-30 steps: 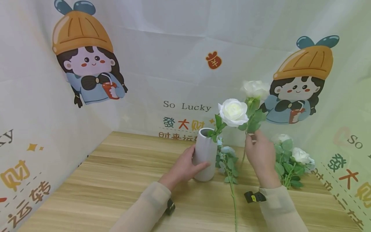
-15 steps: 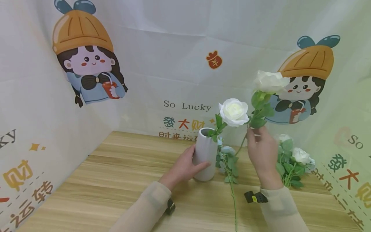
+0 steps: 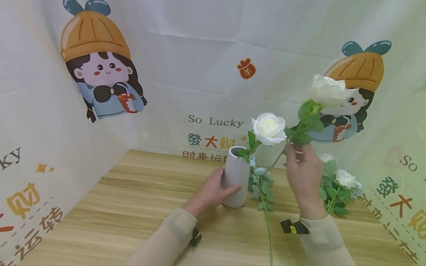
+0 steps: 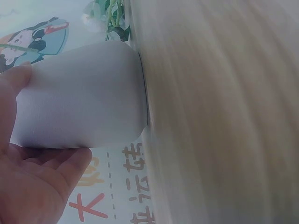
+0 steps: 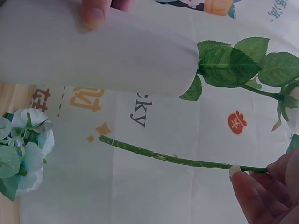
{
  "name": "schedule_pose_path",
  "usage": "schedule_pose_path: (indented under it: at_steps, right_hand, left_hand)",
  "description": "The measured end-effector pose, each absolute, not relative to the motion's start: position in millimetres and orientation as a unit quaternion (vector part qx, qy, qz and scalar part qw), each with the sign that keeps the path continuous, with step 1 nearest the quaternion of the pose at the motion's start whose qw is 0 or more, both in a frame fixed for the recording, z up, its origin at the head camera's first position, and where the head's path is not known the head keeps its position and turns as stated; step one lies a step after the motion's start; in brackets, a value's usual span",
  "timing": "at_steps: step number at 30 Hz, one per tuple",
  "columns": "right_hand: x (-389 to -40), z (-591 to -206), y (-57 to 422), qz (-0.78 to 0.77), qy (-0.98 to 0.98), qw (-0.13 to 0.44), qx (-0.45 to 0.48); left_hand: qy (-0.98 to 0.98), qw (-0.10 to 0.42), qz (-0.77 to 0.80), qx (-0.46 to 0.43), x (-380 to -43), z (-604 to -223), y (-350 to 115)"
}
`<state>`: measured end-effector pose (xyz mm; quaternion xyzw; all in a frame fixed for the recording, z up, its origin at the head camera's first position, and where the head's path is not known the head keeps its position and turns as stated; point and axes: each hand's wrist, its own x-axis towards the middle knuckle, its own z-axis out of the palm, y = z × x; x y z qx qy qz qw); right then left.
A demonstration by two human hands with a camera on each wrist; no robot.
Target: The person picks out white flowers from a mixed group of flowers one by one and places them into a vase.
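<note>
A white vase (image 3: 234,181) stands upright on the wooden table, with my left hand (image 3: 213,190) wrapped around its side. Close up in the left wrist view, thumb and fingers lie on opposite sides of the vase (image 4: 84,98). One white rose (image 3: 269,128) leans out of its mouth to the right, leaves at the rim. To the right, my right hand (image 3: 304,170) pinches a second white rose (image 3: 327,90) by its stem, just below the leaves. The bare stem (image 5: 177,161) points toward the vase in the right wrist view, its cut end free beside it.
A pale blue flower spray (image 3: 263,184) lies right of the vase, its long stem running toward the front edge. Farther right lies a bunch of white roses (image 3: 346,178) with green leaves. A printed cloth backdrop (image 3: 199,74) encloses the table (image 3: 133,207).
My right hand has moved slightly right, and the rose it holds has tilted over to the right, its stem's lower end swinging left toward the vase. The left hand and vase stay put.
</note>
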<state>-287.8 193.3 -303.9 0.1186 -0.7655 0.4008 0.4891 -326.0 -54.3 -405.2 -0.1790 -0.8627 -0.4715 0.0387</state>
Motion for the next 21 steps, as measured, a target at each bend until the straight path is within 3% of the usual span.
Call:
schedule_pose_path:
  at_steps: [21]
  right_hand:
    - [-282.7, -299.0, 187.2, 0.509, -0.666, 0.512, 0.188]
  left_hand:
    - [-0.861, 0.041, -0.471, -0.186, -324.8, -404.8, -55.6]
